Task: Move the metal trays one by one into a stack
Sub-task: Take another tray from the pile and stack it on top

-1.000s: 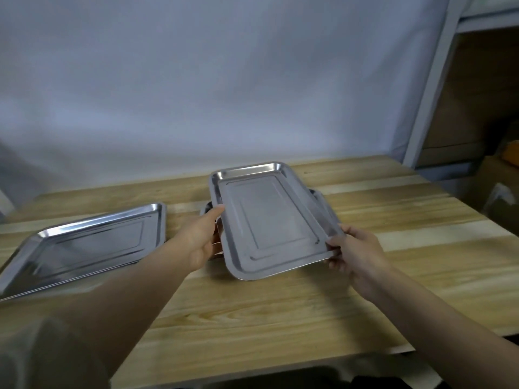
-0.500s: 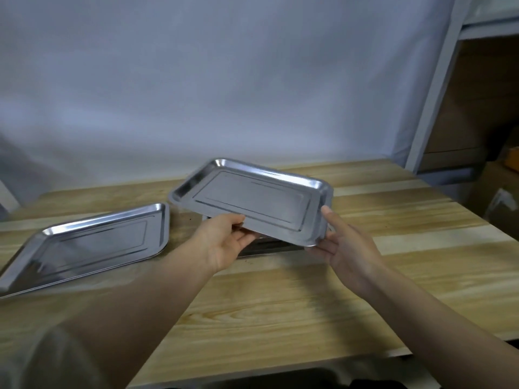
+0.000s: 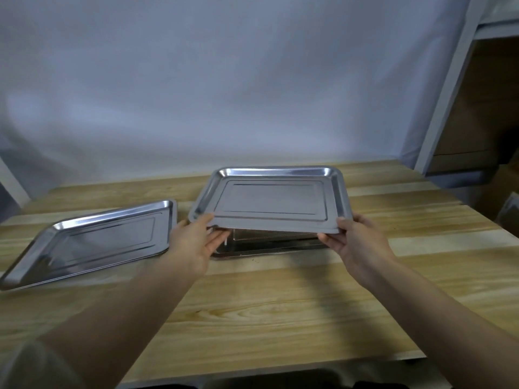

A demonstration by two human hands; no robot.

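Note:
A shiny metal tray (image 3: 271,196) hangs a little above the table, its near edge raised and its long side facing me. My left hand (image 3: 196,240) grips its near left corner and my right hand (image 3: 354,240) grips its near right corner. Right below it a stack of trays (image 3: 269,244) rests on the wooden table (image 3: 252,310), mostly hidden by the held tray. Another metal tray (image 3: 92,240) lies flat on the table to the left, apart from both hands.
A white cloth backdrop (image 3: 224,94) hangs behind the table. A white shelf post (image 3: 446,88) and brown cardboard boxes (image 3: 483,108) stand at the right. The table's front edge runs just below my forearms.
The held tray has turned from slanting to lengthwise over the stack, and both hands have shifted to its near corners.

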